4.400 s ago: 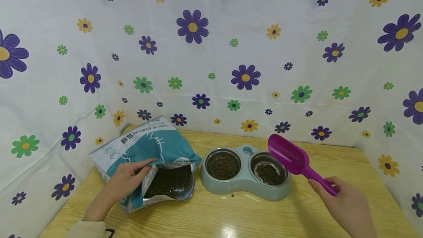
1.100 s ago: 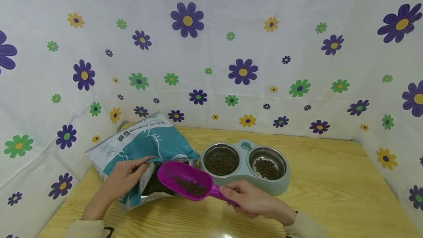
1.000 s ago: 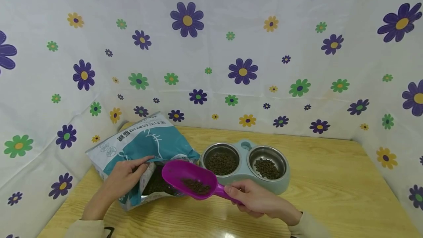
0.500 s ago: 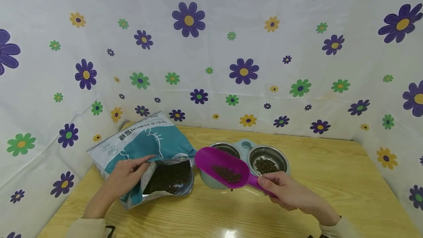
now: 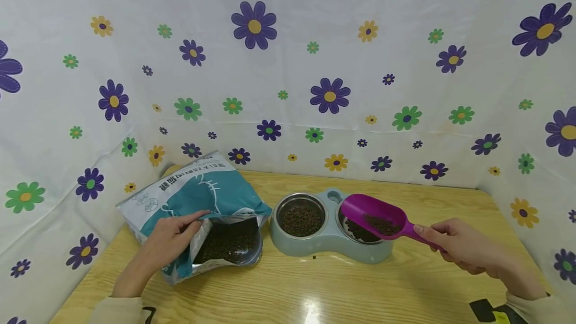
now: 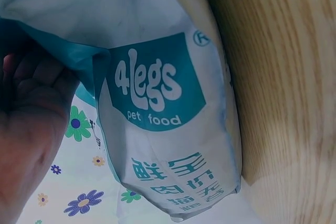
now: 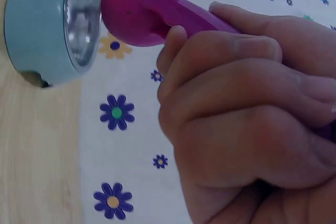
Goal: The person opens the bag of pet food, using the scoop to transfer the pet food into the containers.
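My right hand [image 5: 463, 244] grips the handle of a magenta scoop [image 5: 366, 209], its fingers wrapped round it in the right wrist view. Brown kibble [image 5: 382, 225] lies in the scoop, which hangs over the right steel bowl of a pale blue double pet feeder [image 5: 310, 244] and partly hides that bowl. Kibble also covers the bottom of the left bowl [image 5: 301, 219]. On the left, my left hand [image 5: 168, 241] holds up the mouth of a teal and white pet food bag [image 5: 207, 189], fingers at its edge. Kibble shows inside the gaping bag, whose "4Legs" print [image 6: 152, 85] faces the left wrist camera.
Everything stands on a light wooden table [image 5: 270, 294]. One stray kibble piece [image 5: 314, 257] lies in front of the feeder. A white flower-print cloth [image 5: 288, 64] surrounds the table at the back and sides.
Over the last second my right hand has carried the loaded scoop rightward, from the bag's mouth across the left bowl to above the right one. My left hand stays at the bag.
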The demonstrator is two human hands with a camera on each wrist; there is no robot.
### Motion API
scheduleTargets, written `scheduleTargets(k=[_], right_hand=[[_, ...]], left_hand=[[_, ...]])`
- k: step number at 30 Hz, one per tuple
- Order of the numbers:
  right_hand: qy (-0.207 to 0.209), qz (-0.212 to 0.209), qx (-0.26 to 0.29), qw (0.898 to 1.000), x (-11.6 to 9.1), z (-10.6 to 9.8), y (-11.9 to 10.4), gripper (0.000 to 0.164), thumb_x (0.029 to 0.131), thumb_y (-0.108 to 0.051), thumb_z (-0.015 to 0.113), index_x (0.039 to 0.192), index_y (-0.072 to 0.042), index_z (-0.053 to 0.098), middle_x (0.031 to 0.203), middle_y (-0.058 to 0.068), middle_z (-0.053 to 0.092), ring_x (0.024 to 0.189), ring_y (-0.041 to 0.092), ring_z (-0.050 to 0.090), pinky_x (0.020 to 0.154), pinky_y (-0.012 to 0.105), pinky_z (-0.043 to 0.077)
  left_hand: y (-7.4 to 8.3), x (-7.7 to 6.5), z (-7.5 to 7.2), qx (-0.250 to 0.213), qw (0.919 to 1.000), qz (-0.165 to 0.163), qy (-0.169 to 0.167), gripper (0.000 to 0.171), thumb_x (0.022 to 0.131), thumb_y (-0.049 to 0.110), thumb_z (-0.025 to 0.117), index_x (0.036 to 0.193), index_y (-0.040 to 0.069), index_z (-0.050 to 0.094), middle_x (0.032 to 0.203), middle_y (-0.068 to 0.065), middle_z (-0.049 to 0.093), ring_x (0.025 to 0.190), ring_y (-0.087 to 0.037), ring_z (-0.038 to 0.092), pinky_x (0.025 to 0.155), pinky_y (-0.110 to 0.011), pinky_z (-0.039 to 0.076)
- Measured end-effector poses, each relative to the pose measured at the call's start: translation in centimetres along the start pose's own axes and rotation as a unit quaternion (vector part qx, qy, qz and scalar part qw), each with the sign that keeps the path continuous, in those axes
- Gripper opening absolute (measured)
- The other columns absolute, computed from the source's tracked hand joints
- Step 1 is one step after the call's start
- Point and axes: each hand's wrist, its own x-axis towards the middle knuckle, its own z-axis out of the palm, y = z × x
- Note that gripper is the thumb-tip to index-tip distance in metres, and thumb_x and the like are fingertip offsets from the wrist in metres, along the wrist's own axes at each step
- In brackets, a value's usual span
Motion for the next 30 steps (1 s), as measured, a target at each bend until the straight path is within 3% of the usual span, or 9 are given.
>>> scheduleTargets(k=[7,17,22,26,30], right_hand=[[0.014,0.022,-0.044,0.999,-0.7,-1.4,0.4,0.056,0.105,-0.058,0.046,0.091,-0.006,0.063,0.058,-0.005,0.036,0.045,0.009,0.024,0.04,0.021,0.026],[0.041,0.019,-0.112,0.993,-0.8,-1.7,-0.3,0.054,0.102,-0.059,0.052,0.089,-0.008,0.065,0.055,-0.006,0.034,0.044,0.009,0.025,0.041,0.022,0.026],[0.082,0.006,-0.184,0.979,-0.5,-1.3,-0.8,0.053,0.1,-0.06,0.056,0.089,-0.01,0.069,0.058,-0.004,0.04,0.048,0.011,0.033,0.045,0.025,0.032],[0.125,-0.015,-0.243,0.962,-0.4,-0.7,-1.3,0.053,0.099,-0.059,0.057,0.076,-0.012,0.067,0.064,-0.001,0.047,0.059,0.015,0.043,0.053,0.029,0.035],[0.152,-0.023,-0.274,0.949,-0.3,0.3,-1.9,0.054,0.098,-0.058,0.06,0.065,-0.014,0.057,0.063,-0.002,0.045,0.062,0.016,0.043,0.057,0.03,0.033]], left_hand=[[-0.1,0.0,0.1,0.002,1.0,-0.003,-0.002,0.033,0.107,0.021,0.052,0.134,0.017,0.071,0.051,0.013,0.029,0.044,-0.001,0.02,0.044,-0.024,0.029],[-0.3,0.0,0.1,0.004,1.0,0.0,-0.001,0.033,0.107,0.021,0.051,0.134,0.016,0.071,0.051,0.014,0.028,0.044,-0.001,0.02,0.043,-0.024,0.029],[-0.2,-0.1,0.0,-0.002,1.0,0.005,-0.002,0.033,0.107,0.021,0.051,0.134,0.015,0.071,0.051,0.014,0.027,0.044,0.0,0.019,0.043,-0.024,0.029],[-0.3,-0.1,0.1,-0.004,1.0,0.004,-0.004,0.033,0.107,0.021,0.051,0.134,0.015,0.071,0.051,0.014,0.027,0.044,0.0,0.019,0.042,-0.024,0.029],[-0.4,0.0,0.1,0.002,1.0,0.001,-0.003,0.033,0.108,0.021,0.051,0.134,0.016,0.071,0.05,0.014,0.028,0.044,-0.001,0.019,0.043,-0.024,0.029]])
